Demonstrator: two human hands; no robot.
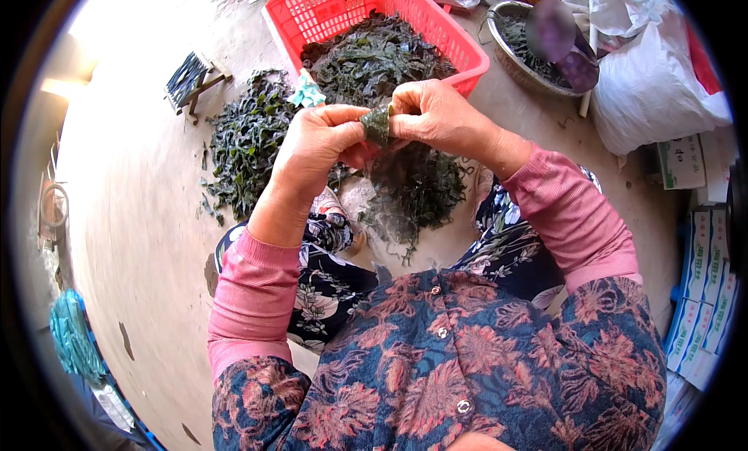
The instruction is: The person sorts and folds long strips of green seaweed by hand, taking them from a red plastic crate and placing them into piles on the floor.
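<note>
Between my hands, just in front of the red basket, a dark green seaweed strip (376, 125) is pinched and pulled across. My left hand (323, 135) is closed on its left end with thumb and fingers. Its other end is gripped by my right hand (442, 122), fingers curled. Below them, a loose seaweed heap (417, 190) lies between my feet, partly smeared by motion. A larger seaweed pile (248, 139) spreads on the floor to the left. A pale teal scrap (306, 91) shows at the basket's near corner, just beyond my left hand.
The red plastic basket (460, 34) holds more seaweed. A small folding stool (193, 83) stands left of the pile. At the far right are a round basin (506, 58) of seaweed, white sacks (647, 85) and stacked cartons (701, 295). Teal netting-like strands (74, 338) lie at the left edge.
</note>
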